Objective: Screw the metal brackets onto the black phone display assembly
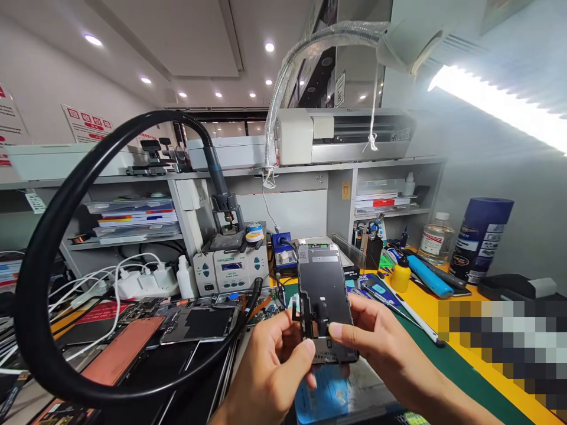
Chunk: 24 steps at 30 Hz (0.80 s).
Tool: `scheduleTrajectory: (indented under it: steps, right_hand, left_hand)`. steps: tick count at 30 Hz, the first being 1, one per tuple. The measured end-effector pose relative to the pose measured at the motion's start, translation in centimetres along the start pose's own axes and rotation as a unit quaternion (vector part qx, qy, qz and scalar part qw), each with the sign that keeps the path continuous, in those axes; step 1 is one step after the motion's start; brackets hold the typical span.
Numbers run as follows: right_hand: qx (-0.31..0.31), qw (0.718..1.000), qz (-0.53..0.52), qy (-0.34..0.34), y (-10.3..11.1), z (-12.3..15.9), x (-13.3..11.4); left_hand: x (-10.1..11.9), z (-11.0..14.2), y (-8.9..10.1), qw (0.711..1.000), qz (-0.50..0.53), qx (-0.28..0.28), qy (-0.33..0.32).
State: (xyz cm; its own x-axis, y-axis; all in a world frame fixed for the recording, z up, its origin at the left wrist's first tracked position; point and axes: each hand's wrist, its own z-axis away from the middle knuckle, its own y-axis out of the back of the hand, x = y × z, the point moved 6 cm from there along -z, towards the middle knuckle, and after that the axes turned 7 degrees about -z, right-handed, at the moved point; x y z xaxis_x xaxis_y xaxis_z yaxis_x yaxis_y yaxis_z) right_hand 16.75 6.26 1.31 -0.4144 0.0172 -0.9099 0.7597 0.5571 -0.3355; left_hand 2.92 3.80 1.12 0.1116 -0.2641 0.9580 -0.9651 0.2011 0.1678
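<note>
Between my two hands a phone screen assembly [322, 277] is held up, tilted, its dark back with small connectors and a flex cable facing me. My left hand [277, 360] grips its lower left side, thumb on the lower edge. A thin dark bracket-like strip [296, 308] sticks out by the left fingertips; whether it is attached I cannot tell. On the other side my right hand [376, 336] closes on the right edge, its thumb pressed on the back near the flex cable. Below the assembly lies a blue and grey flat item [332, 395], partly covered by my hands.
A hot air station [233, 271] with a thick black hose [26, 283] looping at the left stands behind. Phone parts and a pinkish phone back [126, 348] lie to the left. At right are a yellow bottle [400, 274], a blue tool [429, 276] and a spray can [481, 242].
</note>
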Motion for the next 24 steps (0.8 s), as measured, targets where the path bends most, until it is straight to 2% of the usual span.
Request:
scheduleTrajectory:
  steps: [9, 14, 24]
  right_hand:
    - [0.003, 1.000, -0.011, 0.004, 0.09, -0.20, 0.19]
    - [0.005, 1.000, -0.001, -0.004, -0.01, -0.22, 0.37]
    - [-0.007, 1.000, 0.005, -0.007, 0.03, 0.07, 0.51]
  left_hand:
    - [0.01, -0.15, 0.25, 1.000, -0.014, -0.012, 0.000]
    - [-0.32, -0.30, 0.52, 0.999, -0.038, 0.015, 0.005]
    - [-0.48, -0.37, 0.47, 1.000, 0.018, 0.004, 0.010]
